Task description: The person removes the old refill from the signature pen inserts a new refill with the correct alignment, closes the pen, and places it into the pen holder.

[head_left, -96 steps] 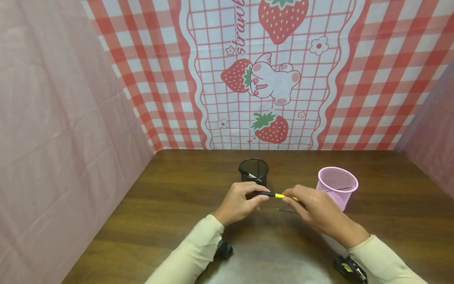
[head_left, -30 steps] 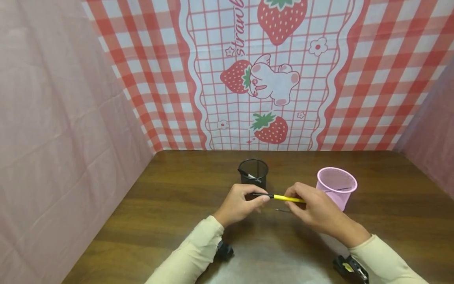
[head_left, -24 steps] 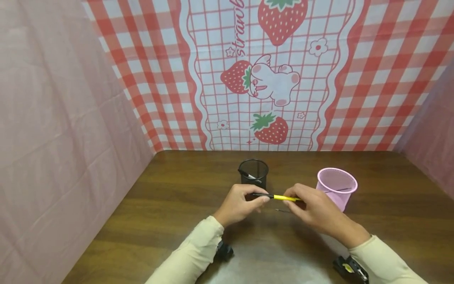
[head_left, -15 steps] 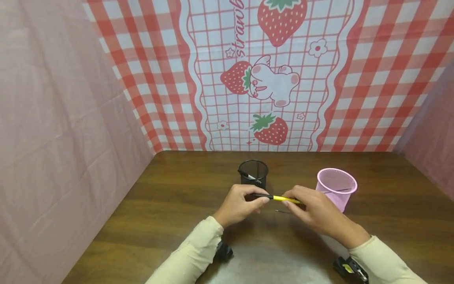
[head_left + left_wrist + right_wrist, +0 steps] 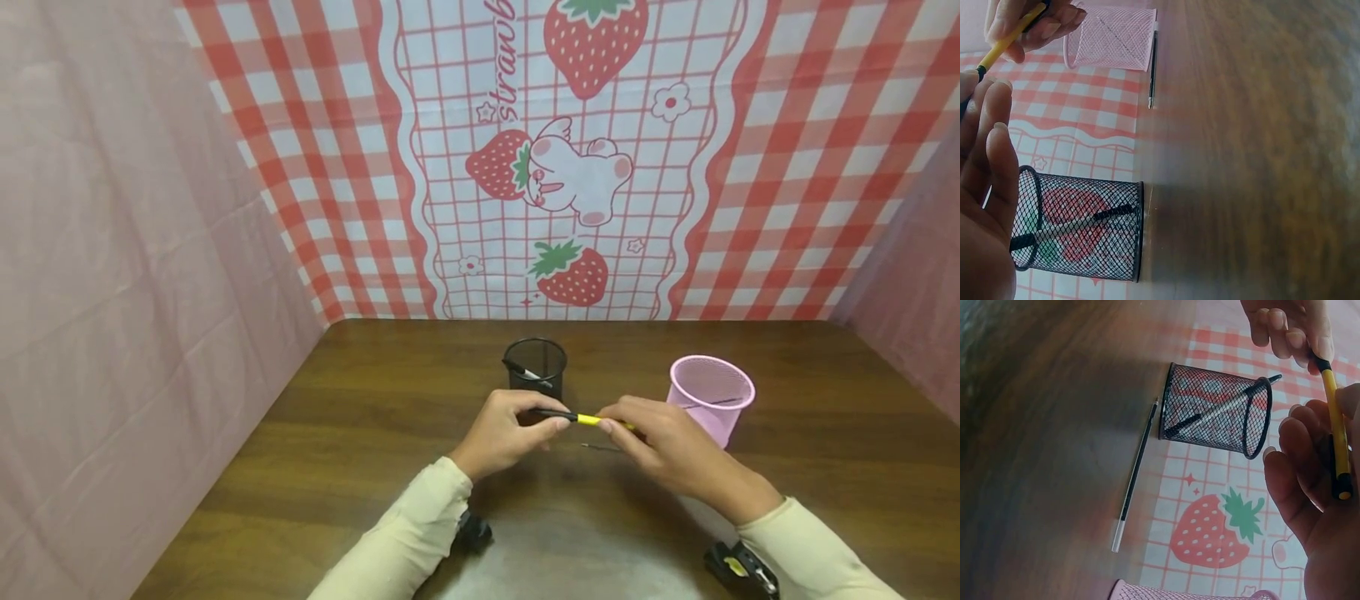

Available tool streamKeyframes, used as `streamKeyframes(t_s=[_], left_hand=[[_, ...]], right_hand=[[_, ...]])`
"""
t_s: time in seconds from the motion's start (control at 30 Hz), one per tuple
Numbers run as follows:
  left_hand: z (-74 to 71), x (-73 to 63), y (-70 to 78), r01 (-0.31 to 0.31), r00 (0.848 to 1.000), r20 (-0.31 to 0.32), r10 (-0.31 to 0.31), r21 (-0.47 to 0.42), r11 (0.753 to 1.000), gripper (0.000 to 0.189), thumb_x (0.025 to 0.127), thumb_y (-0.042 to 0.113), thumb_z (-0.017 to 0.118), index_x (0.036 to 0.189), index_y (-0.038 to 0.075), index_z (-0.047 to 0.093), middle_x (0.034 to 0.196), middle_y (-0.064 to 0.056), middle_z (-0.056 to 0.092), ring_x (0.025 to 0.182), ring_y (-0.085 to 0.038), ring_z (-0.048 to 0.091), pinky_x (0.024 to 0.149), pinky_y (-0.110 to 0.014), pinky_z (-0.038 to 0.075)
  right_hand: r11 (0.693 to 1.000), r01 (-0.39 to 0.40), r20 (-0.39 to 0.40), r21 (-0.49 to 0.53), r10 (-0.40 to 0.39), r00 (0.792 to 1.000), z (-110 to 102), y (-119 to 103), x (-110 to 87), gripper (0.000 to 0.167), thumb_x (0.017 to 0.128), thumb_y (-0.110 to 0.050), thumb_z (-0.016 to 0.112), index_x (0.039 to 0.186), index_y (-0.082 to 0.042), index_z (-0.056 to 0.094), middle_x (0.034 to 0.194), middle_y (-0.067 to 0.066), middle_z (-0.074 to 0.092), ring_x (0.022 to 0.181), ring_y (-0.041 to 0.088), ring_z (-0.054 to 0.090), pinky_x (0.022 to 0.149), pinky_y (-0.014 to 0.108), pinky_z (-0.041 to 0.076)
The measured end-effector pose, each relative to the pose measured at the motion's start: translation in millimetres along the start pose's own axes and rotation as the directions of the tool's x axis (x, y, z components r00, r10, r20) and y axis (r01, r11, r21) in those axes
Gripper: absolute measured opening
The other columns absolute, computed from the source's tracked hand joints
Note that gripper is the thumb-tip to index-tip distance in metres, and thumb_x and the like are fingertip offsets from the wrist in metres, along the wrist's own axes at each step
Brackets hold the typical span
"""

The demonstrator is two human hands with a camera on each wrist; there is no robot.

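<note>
A yellow pen with black ends [image 5: 588,420] is held crosswise above the table between both hands. The left hand [image 5: 506,432] pinches its black end between thumb and fingers. Around the yellow barrel, the thumb and fingers of the right hand [image 5: 667,443] are curled; the right wrist view shows the pen's other black end and clip lying along that palm. Below the hands, a pen refill [image 5: 1132,478] with a dark tube and clear end lies on the table. Behind the left hand stands a black mesh cup [image 5: 557,383] holding a black-and-white marker [image 5: 1079,226].
A pink mesh cup [image 5: 711,423] stands upright beyond the right hand, with a thin dark rod inside. The brown wooden table [image 5: 360,392] ends at a strawberry-print cloth [image 5: 450,208] behind. Pinkish cloth [image 5: 135,250] hangs along both sides.
The right fingers loosened about a second ago, baring more of the yellow barrel, and have since closed further over it, nearer the left hand. The left hand stays nearly still.
</note>
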State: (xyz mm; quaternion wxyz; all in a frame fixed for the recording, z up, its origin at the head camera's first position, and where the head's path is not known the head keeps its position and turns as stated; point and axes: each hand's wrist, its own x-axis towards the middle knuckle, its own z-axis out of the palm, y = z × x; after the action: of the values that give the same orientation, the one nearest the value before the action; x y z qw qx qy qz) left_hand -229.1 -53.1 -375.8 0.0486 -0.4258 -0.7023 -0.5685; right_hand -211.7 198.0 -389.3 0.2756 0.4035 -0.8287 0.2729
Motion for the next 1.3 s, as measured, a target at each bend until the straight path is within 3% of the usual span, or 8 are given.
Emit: streamKeyframes(t_s=[0.17, 0.33, 0.6, 0.87, 0.93, 1.03, 1.17, 1.3], left_hand=[[0.1, 0.5, -0.3, -0.001, 1.000, 0.001, 0.001, 0.028, 1.000, 0.011, 0.091, -0.003, 0.070, 0.102, -0.007, 0.073, 0.085, -0.018, 0.072, 0.058, -0.017, 0.067, 0.058, -0.031, 0.058], [1.2, 1.4, -15.1, 0.029, 1.000, -0.006, -0.029, 0.008, 1.000, 0.012, 0.092, -0.002, 0.069, 0.103, -0.006, 0.072, 0.081, -0.023, 0.069, 0.058, -0.026, 0.067, 0.058, -0.032, 0.058], [1.9, -0.9, -37.4, 0.086, 0.995, -0.040, -0.086, -0.009, 0.996, 0.011, 0.094, 0.007, 0.071, 0.103, 0.002, 0.074, 0.077, -0.013, 0.070, 0.058, -0.012, 0.066, 0.057, -0.032, 0.058], [1.5, -1.3, -39.4, 0.078, 0.996, -0.046, -0.079, -0.025, 0.997, 0.012, 0.096, 0.012, 0.070, 0.103, 0.002, 0.074, 0.075, -0.015, 0.069, 0.057, -0.015, 0.066, 0.056, -0.035, 0.058], [1.8, -1.2, -39.0, 0.077, 0.996, -0.046, -0.078, -0.025, 0.997, 0.013, 0.096, 0.012, 0.070, 0.103, 0.002, 0.074, 0.075, -0.014, 0.069, 0.057, -0.015, 0.066, 0.056, -0.035, 0.058], [2.0, -1.3, -38.3, 0.078, 0.996, -0.045, -0.079, -0.023, 0.997, 0.013, 0.096, 0.011, 0.070, 0.103, 0.001, 0.074, 0.075, -0.014, 0.069, 0.057, -0.014, 0.066, 0.056, -0.035, 0.058], [1.6, -1.5, -37.1, 0.081, 0.996, -0.045, -0.082, -0.025, 0.996, 0.013, 0.096, 0.011, 0.070, 0.103, 0.001, 0.074, 0.076, -0.017, 0.069, 0.057, -0.013, 0.065, 0.056, -0.034, 0.058], [1.2, -1.8, -36.5, 0.082, 0.995, -0.047, -0.083, -0.030, 0.996, 0.013, 0.095, 0.010, 0.070, 0.103, 0.001, 0.074, 0.076, -0.019, 0.068, 0.057, -0.014, 0.065, 0.056, -0.034, 0.058]], right_hand=[[1.000, -0.014, -0.001, 0.000, 0.014, 1.000, -0.8, -1.3, 0.7, 0.026, 0.086, -0.003, 0.076, 0.106, -0.019, 0.071, 0.087, -0.017, 0.061, 0.068, -0.003, 0.050, 0.060, 0.012, 0.041], [0.999, -0.032, -0.004, -0.011, 0.032, 0.999, -3.2, -1.0, 0.8, 0.031, 0.080, -0.005, 0.081, 0.107, -0.015, 0.070, 0.092, -0.013, 0.065, 0.068, -0.002, 0.051, 0.060, 0.013, 0.042], [0.994, -0.111, -0.006, -0.025, 0.111, 0.994, -3.3, 1.1, -1.6, 0.033, 0.077, -0.009, 0.085, 0.098, -0.014, 0.061, 0.077, -0.017, 0.054, 0.059, 0.002, 0.051, 0.052, 0.014, 0.040], [0.998, -0.049, -0.057, -0.050, 0.046, 0.997, -2.0, 4.6, -2.7, 0.036, 0.071, 0.001, 0.084, 0.093, -0.014, 0.059, 0.077, -0.015, 0.054, 0.061, -0.001, 0.048, 0.053, 0.012, 0.039], [0.998, -0.032, -0.066, -0.054, 0.028, 0.997, -1.5, 5.5, -2.7, 0.032, 0.074, -0.001, 0.082, 0.093, -0.014, 0.060, 0.078, -0.015, 0.056, 0.063, -0.001, 0.049, 0.054, 0.012, 0.040], [0.999, -0.017, -0.072, -0.051, 0.014, 0.997, -0.7, 6.2, -2.9, 0.016, 0.091, -0.022, 0.075, 0.094, -0.015, 0.062, 0.079, -0.015, 0.057, 0.064, -0.003, 0.047, 0.055, 0.012, 0.039], [0.999, -0.009, -0.079, -0.042, 0.005, 0.997, 0.1, 5.8, -2.6, 0.032, 0.102, -0.045, 0.054, 0.095, -0.015, 0.064, 0.081, -0.014, 0.059, 0.065, -0.003, 0.047, 0.054, 0.012, 0.039], [0.999, -0.015, -0.074, -0.042, 0.012, 0.997, -0.2, 4.7, -2.1, 0.010, 0.094, -0.022, 0.073, 0.096, -0.016, 0.065, 0.082, -0.014, 0.059, 0.065, -0.003, 0.046, 0.054, 0.012, 0.038]])
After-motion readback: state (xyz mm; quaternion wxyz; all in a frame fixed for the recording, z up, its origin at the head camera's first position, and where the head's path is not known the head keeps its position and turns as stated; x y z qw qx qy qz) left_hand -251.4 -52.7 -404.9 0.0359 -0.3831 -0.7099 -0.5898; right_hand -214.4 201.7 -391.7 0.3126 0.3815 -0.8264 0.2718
